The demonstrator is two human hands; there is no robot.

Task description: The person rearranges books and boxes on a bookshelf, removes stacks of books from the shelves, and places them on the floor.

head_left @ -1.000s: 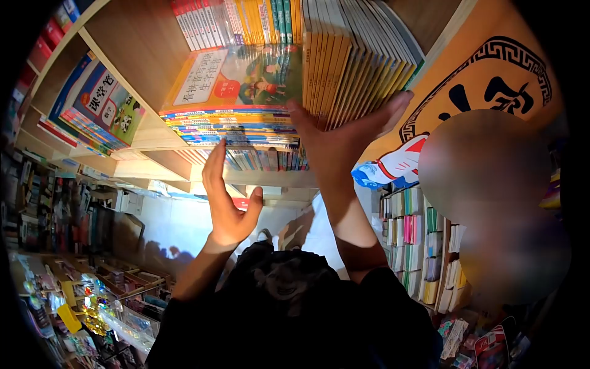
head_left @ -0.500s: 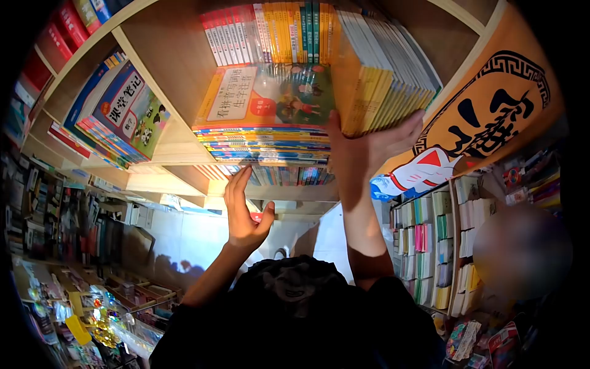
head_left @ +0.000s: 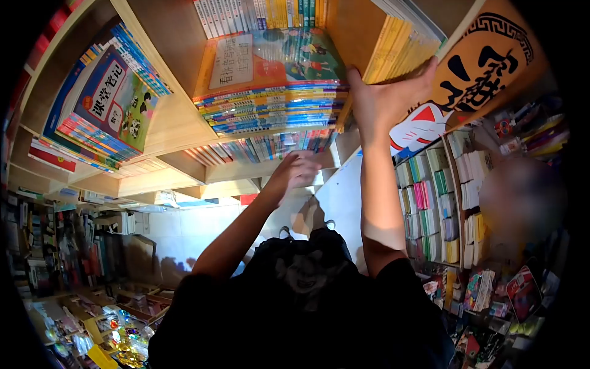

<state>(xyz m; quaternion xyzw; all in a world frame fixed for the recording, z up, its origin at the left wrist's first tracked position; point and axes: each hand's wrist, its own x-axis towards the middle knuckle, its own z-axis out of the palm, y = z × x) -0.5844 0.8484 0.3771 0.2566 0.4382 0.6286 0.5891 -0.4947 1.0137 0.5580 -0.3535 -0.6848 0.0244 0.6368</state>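
Note:
My right hand [head_left: 393,98] spans the front of a row of yellow-edged books [head_left: 402,49] at the right of the shelf. Its thumb is on the left side and its fingers reach round the right side, gripping them. Left of that row lies a tall stack of workbooks [head_left: 270,104], with an orange and green picture cover [head_left: 276,58] on top. My left hand [head_left: 295,172] is in front of the lower shelf, below the stack. Its fingers are blurred and loosely bent, apart from the books, with nothing visible in them.
Upright books [head_left: 264,15] line the back of the compartment. Blue-covered notebooks [head_left: 110,104] stand in the left compartment. An orange banner [head_left: 485,67] with a white cat figure [head_left: 421,126] hangs at the right. More filled bookshelves [head_left: 430,203] stand behind, lower right.
My left hand has moved right from the stack's lower left edge. My right hand stays on the yellow-edged books. The view has shifted, so the shelf appears higher.

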